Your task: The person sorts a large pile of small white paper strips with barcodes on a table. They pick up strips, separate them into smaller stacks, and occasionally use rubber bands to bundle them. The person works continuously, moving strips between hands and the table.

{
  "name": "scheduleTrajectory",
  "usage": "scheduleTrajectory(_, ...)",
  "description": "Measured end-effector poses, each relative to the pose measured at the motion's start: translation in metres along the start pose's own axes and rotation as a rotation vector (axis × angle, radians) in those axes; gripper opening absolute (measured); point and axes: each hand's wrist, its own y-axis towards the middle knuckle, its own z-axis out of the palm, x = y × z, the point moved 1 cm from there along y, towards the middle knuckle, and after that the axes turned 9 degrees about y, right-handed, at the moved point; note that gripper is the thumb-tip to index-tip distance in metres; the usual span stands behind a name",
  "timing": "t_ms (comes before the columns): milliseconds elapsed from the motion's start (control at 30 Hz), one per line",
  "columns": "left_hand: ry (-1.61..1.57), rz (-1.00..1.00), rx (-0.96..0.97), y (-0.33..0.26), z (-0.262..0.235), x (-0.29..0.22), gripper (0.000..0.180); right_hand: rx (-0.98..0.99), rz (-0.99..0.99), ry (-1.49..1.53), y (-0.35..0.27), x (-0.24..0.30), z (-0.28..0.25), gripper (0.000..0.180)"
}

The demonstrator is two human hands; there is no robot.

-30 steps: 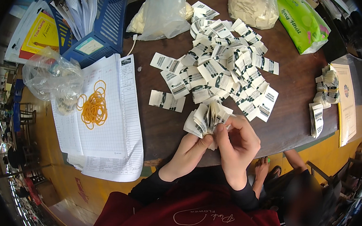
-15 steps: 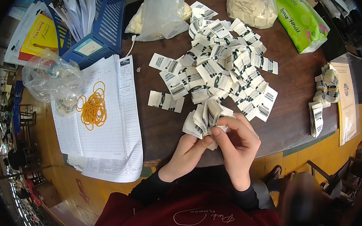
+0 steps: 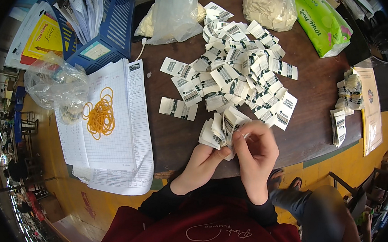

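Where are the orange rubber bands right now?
In the head view, the rubber bands lie heaped on the gridded paper, left of the left hand and just right of a crumpled clear bag.

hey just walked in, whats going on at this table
Someone in a dark red top holds a fanned bundle of white printed labels in the left hand. The right hand has its thumb and forefinger at the bundle's edge; whether they pinch a label is hard to tell. A loose pile of similar white labels lies beyond on the dark brown table. To the left, tangled orange-yellow rubber bands rest on white gridded paper.
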Motion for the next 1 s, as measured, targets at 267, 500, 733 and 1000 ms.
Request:
scheduleTrajectory(267,0.038,-0.028,0.014,-0.001,0.002,-0.004,0.057,0.081,-0.06,-0.173,-0.001,0.005,-0.008,0.015)
scheduleTrajectory(500,0.115,0.004,0.036,-0.001,0.0,-0.004,0.055,0.061,-0.008,-0.085,0.0,0.004,-0.011,0.014)
scheduleTrajectory(733,0.11,0.038,0.02,0.0,0.003,-0.003,0.071,-0.163,0.012,0.046,-0.002,0.003,0.003,0.013)
scheduleTrajectory(1000,0.136,-0.007,0.066,-0.001,0.0,-0.005,0.07,0.11,-0.086,-0.271,0.0,0.007,-0.013,0.018)
